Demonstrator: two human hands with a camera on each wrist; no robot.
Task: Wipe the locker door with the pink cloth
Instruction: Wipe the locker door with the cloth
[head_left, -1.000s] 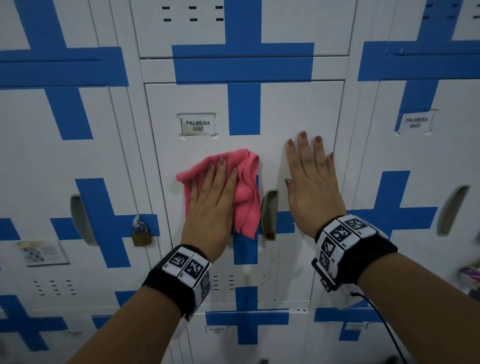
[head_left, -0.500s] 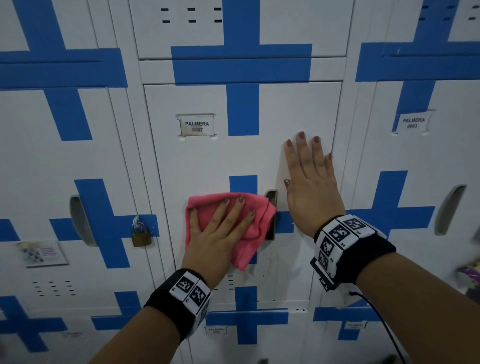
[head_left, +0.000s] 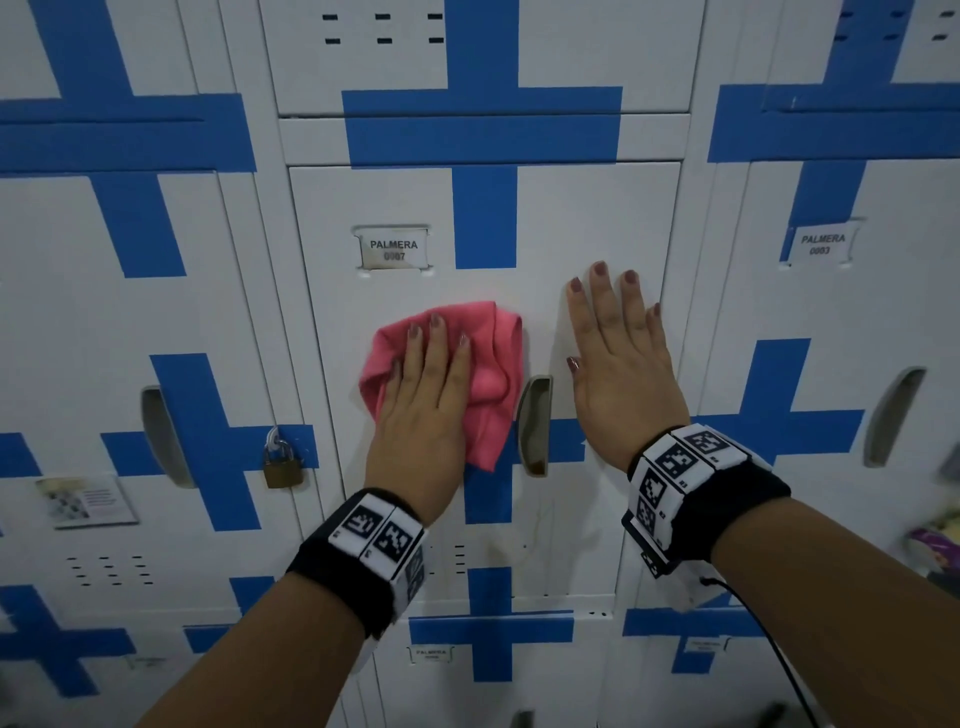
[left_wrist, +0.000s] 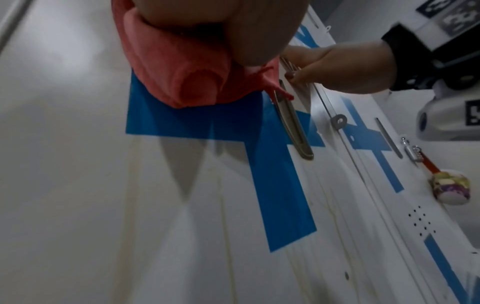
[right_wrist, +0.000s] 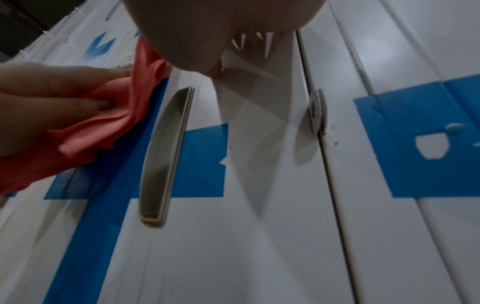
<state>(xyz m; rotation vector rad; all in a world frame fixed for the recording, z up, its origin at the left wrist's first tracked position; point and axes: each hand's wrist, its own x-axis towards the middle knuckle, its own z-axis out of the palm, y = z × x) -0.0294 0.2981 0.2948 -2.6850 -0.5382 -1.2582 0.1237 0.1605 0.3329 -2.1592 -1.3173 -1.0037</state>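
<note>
The white locker door (head_left: 571, 218) with blue tape crosses and a "PALMERA" label (head_left: 394, 249) fills the middle of the head view. My left hand (head_left: 434, 364) presses the crumpled pink cloth (head_left: 493, 374) flat against the door with straight fingers, just left of the recessed metal handle (head_left: 534, 426). The cloth (left_wrist: 182, 67) bunches under my palm and covers the top of the blue cross. My right hand (head_left: 618, 338) lies flat on the door, right of the handle, fingers spread and pointing up. The right wrist view shows the cloth (right_wrist: 109, 123) beside the handle (right_wrist: 166, 152).
A brass padlock (head_left: 282, 465) hangs on the locker to the left, above a paper sticker (head_left: 85, 501). A second labelled locker (head_left: 821, 244) stands to the right, with a colourful object (left_wrist: 270, 188) hanging from its lock. Faint yellowish streaks run down the door below the handle.
My left hand slid the cloth down the door to below handle height, then back up to beside the handle's top. My right hand stayed flat in place.
</note>
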